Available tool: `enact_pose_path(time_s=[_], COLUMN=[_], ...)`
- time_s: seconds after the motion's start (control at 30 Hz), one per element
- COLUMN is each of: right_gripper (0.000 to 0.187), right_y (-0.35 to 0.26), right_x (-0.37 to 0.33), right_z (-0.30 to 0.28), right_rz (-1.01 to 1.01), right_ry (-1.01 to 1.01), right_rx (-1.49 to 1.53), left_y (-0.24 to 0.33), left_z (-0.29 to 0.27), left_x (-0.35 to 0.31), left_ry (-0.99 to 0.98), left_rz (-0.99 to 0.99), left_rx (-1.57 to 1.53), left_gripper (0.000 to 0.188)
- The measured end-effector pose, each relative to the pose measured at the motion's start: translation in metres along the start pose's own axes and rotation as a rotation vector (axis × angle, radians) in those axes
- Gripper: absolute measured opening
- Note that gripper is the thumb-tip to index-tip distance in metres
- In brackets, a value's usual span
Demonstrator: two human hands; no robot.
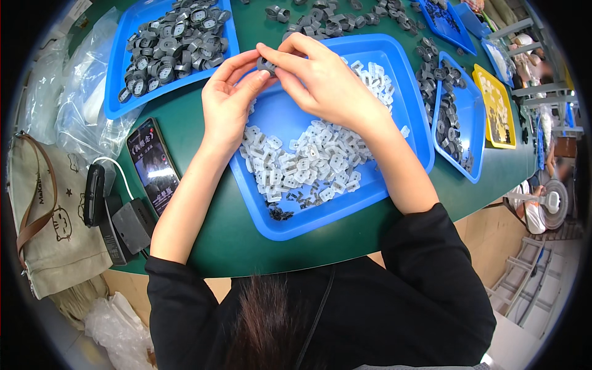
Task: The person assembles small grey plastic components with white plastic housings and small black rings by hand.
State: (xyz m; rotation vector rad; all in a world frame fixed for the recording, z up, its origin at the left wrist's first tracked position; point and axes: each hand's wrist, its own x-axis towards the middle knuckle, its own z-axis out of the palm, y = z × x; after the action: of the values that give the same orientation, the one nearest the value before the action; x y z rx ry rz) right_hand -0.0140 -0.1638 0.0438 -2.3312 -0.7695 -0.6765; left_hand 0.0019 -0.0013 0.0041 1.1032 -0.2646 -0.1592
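Note:
Over the far left part of a blue tray, my left hand and my right hand meet at the fingertips. Between them they grip a small dark grey plastic part, ring-like in shape and mostly covered by the fingers. Many small translucent white plastic pieces lie heaped in the tray below. A few tiny black pieces sit in its near left corner. Beyond my hands, more dark grey plastic parts are spread on the green table.
At the far left stands a blue tray full of dark grey parts. A lit phone, a black charger and a canvas bag are on the left. Rightward are another blue tray and a yellow tray. People work farther right.

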Motion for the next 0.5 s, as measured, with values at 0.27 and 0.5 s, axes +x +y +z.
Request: enact_pose_path(time_s=[0.27,0.5], right_gripper=[0.017,0.017], right_y=[0.001,0.008], right_x=[0.01,0.008], right_z=[-0.02,-0.013], right_rz=[0.322,0.297], right_ry=[-0.034,0.009], right_rx=[0.376,0.432], left_y=[0.002,0.003], left_z=[-0.005,-0.011], left_x=[0.003,0.005], left_ry=[-0.123,-0.262], left_rz=[-0.089,-0.236], left_rx=[-0.127,-0.174], left_gripper=[0.035,0.043])
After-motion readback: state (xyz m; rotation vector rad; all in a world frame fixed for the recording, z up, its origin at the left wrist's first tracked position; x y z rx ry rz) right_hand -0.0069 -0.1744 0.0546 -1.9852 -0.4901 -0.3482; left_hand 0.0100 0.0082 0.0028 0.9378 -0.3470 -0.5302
